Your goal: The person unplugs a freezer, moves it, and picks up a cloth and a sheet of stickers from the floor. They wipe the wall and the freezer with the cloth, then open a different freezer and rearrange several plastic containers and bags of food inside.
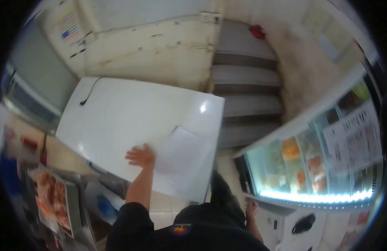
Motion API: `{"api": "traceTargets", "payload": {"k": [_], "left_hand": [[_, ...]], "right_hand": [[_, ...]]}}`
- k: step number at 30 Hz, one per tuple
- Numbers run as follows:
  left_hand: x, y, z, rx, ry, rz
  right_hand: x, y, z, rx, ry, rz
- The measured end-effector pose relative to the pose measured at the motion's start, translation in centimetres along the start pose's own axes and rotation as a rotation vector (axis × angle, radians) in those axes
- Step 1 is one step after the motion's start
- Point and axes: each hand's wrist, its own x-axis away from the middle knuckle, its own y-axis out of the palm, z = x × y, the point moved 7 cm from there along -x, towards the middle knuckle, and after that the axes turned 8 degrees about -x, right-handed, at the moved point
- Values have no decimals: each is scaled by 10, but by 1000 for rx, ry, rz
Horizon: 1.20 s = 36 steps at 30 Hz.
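My left hand (141,156) lies flat on a white lid or tabletop (118,113), fingers spread, just left of some white sheets of paper (181,150). A short black cord (91,90) with a plug end rests on the same white surface at its far left. Down at my right side hangs my right hand (251,208), its fingers curled, beside the lower edge of a lit glass-front fridge (310,167). Whether anything is inside that hand is hidden.
Grey stairs (245,75) rise ahead, with a red item (257,32) on top. A metal tray (72,205) of bagged meat (53,196) stands at lower left. A black object (303,224) lies at lower right. Printed sheets (354,138) hang on the fridge.
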Motion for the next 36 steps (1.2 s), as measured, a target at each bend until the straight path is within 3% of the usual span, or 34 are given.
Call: {"api": "traceTargets", "payload": {"k": [2,3,5,10,11,12,17,19,23,25,30,32,35,36], "left_hand": [[-6,17,-1,51,11,92],[0,1,-4,84,17,42],[0,-22,-10,116,-38,-3],[-3,-10,-8,112,-2,-8],[-1,-5,-3,105,23,10],[1,-2,1,82,26,42],[2,5,4,25,64,256],[1,-8,6,57,-2,101],[1,0,6,39,-16,163],[0,-11,13,34,-24,73],[-4,-4,4,67,-22,156],[-2,3,-1,139,70,281],[0,-19,8,189,72,330],[-1,-28,10,178,64,323]], "right_hand": [[-62,34,-44,-50,-89,-160],[-89,51,-68,-127,-67,-185],[-132,89,-127,-194,-233,-222],[-180,202,-315,-299,-442,-447],[-169,221,-360,-392,-441,-421],[-190,241,-389,-233,-570,-425],[-239,344,-570,-171,-791,-359],[-260,381,-648,-141,-887,-308],[-301,448,-795,-86,-1071,-243],[-326,481,-858,-37,-1126,-178],[-372,542,-967,184,-1081,-59],[-383,555,-991,297,-1000,-48],[-466,612,-1023,413,-1191,-29],[-437,604,-1031,476,-1199,-29]]}}
